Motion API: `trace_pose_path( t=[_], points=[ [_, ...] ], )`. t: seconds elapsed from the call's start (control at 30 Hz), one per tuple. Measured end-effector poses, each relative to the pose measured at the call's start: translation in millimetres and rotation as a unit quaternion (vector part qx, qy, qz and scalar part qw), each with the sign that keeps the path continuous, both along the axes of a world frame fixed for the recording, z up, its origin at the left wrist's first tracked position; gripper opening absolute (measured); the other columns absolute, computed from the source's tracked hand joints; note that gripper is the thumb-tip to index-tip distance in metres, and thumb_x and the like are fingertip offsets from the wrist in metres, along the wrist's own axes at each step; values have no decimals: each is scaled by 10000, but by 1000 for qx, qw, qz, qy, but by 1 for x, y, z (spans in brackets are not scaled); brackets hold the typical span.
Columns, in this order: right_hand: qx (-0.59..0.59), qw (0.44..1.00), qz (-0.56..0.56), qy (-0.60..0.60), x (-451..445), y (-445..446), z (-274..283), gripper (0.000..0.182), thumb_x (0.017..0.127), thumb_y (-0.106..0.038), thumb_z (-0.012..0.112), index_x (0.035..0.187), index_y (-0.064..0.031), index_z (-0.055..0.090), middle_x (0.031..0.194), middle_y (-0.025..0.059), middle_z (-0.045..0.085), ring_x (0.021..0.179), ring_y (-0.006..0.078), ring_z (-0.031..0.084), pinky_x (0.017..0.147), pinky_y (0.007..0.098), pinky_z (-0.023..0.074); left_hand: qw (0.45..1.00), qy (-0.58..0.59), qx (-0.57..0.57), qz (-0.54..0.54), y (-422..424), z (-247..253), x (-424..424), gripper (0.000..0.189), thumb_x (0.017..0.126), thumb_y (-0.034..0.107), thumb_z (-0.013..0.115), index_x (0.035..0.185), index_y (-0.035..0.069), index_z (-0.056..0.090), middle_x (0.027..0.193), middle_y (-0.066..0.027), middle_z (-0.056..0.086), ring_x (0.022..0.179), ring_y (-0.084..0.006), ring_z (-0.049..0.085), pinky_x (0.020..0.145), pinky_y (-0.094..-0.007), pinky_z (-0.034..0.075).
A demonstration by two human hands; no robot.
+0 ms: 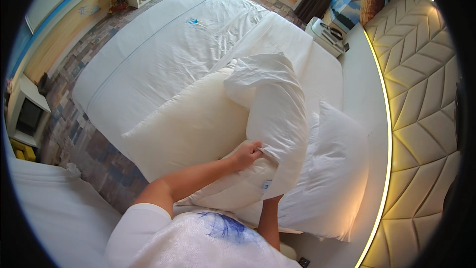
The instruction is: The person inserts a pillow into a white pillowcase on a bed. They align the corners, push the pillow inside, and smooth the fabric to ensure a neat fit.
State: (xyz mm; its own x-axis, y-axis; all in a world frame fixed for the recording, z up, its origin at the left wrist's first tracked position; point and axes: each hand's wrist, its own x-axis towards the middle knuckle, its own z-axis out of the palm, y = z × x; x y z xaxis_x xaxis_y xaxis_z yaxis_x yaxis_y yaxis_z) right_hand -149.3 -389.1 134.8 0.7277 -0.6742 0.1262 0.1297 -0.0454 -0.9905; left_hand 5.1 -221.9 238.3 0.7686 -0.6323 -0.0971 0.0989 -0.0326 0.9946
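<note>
My left hand [247,153] grips the open edge of a white pillowcase [280,111], its fingers closed on the cloth. Partly inside that pillowcase is a cream pillow [238,190] with a small tag near the case's edge. My right forearm reaches up under the pillowcase on the right, and the cloth hides the right hand. Beyond my left arm lies a bare cream pillow [193,123] on the bed. A white-cased pillow [331,171] rests to the right, beside the headboard ledge.
The bed has a white sheet [148,59] with a small blue item [192,21] on it. A white nightstand [321,37] stands past the bed's far right corner. The padded headboard [420,119] is on the right; another white-covered surface [55,208] is at lower left.
</note>
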Motion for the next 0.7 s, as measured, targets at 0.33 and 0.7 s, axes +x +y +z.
trace_pose_path(
  t=[0.33, 0.7],
  points=[
    [162, 985, -55, -10, 39, -14, 30, 471, 925, -295, 483, 1309, -32, 409, 1257, 117, 505, 1131, 223, 505, 965, 346, 416, 972, -203, -118, 22, -31, 148, -6, 92, 862, 92, 541, 846, 31, 473, 631, -164, 491, 581, -255, 501, 551, -347, 413],
    [227, 963, 97, 111, 93, 53, 1, 428, 929, -278, 470, 1279, -32, 444, 1214, 115, 539, 1094, 218, 532, 931, 341, 436, 808, -559, 110, 148, 21, 184, -26, 136, 770, 93, 570, 853, 91, 462, 528, -53, 507, 428, -212, 547, 387, -323, 431]
  ],
)
